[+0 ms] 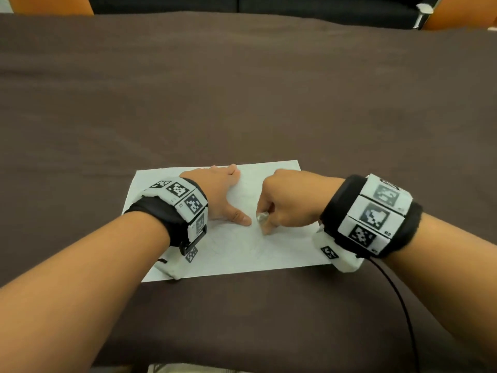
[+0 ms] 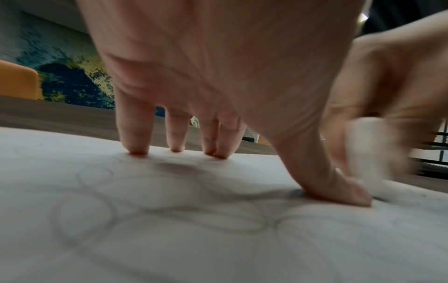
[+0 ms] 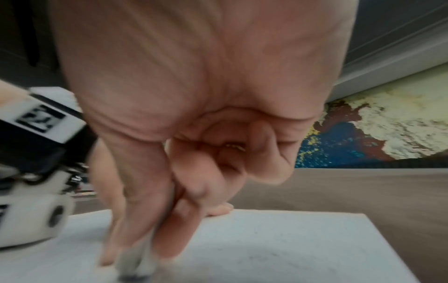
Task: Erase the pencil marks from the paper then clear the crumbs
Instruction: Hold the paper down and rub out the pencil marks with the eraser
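A white sheet of paper (image 1: 282, 251) lies on the brown table, with faint looping pencil marks (image 2: 169, 216) across it. My left hand (image 1: 220, 195) lies on the sheet's left half with straight spread fingers (image 2: 135, 134) and the thumb pressed down. My right hand (image 1: 287, 203) pinches a small white eraser (image 1: 261, 217) between thumb and fingers, its tip on the paper just right of my left thumb. In the left wrist view the eraser (image 2: 363, 153) is blurred. In the right wrist view the eraser (image 3: 135, 268) shows a grey, dirty tip on the paper (image 3: 266, 249).
The brown table (image 1: 242, 90) stretches far beyond the paper on all sides. Orange chairs (image 1: 51, 5) and a dark sofa stand behind its far edge. A black cable (image 1: 403, 313) runs from my right wristband toward the near edge.
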Available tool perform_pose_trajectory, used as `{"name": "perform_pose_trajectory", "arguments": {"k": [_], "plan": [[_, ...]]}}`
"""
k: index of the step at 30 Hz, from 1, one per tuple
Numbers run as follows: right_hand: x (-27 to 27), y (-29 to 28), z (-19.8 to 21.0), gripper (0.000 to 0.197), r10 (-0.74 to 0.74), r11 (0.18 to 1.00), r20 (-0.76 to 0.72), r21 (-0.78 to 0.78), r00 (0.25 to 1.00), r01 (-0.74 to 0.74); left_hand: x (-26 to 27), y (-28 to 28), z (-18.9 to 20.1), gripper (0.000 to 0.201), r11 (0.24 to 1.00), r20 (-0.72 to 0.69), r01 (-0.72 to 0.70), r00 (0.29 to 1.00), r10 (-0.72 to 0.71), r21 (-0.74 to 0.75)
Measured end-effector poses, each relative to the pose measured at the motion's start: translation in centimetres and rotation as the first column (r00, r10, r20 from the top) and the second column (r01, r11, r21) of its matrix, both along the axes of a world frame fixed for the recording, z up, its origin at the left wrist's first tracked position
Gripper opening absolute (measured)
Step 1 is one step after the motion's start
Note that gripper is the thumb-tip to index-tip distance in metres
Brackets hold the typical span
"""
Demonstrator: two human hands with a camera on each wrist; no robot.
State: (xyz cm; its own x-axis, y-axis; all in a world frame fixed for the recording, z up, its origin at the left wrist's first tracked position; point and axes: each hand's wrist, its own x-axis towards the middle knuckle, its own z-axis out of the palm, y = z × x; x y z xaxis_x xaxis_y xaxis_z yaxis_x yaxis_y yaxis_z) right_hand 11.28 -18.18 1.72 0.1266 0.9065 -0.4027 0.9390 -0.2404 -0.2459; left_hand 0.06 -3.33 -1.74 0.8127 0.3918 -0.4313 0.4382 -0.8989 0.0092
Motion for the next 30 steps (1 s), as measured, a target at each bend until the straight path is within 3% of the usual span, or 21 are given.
{"name": "perform_pose_trajectory", "arguments": {"k": [5, 9, 13, 16, 21, 25, 30], "plan": [[1.0, 1.1, 0.0, 0.015, -0.092, 0.991, 0.003, 0.096, 0.996, 0.091, 0.0, 0.2, -0.1, 0.132, 1.0, 0.013, -0.004, 1.0, 0.004, 0.003], [0.0, -0.8, -0.5, 0.023, 0.01, 0.996, 0.058, 0.084, 0.998, -0.015, 0.0, 0.3, -0.1, 0.131, 1.0, 0.014, -0.004, 1.0, 0.004, -0.015], [-0.9, -2.6, -0.1, 0.02, 0.103, 0.995, -0.031, -0.002, 0.994, -0.103, -0.1, -0.1, 0.4, 0.128, 0.999, -0.007, -0.024, 1.0, 0.023, -0.027], [0.1, -1.6, 0.2, 0.018, 0.06, 0.998, -0.065, -0.017, 0.996, -0.061, -0.2, -0.4, 0.7, 0.127, 0.999, -0.018, -0.015, 1.0, 0.014, -0.034], [1.7, 0.3, -0.4, 0.016, 0.0, 0.998, 0.016, 0.064, 1.0, -0.001, -0.1, -0.2, 0.5, 0.125, 1.0, -0.018, 0.002, 1.0, -0.003, -0.021], [0.5, -1.5, -0.9, 0.022, 0.091, 0.995, 0.008, 0.05, 0.996, -0.091, -0.1, -0.2, 0.6, 0.124, 0.999, -0.023, -0.019, 1.0, 0.018, -0.034], [-0.7, -2.8, 0.1, 0.017, 0.199, 0.978, -0.123, -0.035, 0.972, -0.205, -0.1, -0.2, 0.5, 0.125, 0.999, -0.015, -0.028, 1.0, 0.027, -0.035]]}}
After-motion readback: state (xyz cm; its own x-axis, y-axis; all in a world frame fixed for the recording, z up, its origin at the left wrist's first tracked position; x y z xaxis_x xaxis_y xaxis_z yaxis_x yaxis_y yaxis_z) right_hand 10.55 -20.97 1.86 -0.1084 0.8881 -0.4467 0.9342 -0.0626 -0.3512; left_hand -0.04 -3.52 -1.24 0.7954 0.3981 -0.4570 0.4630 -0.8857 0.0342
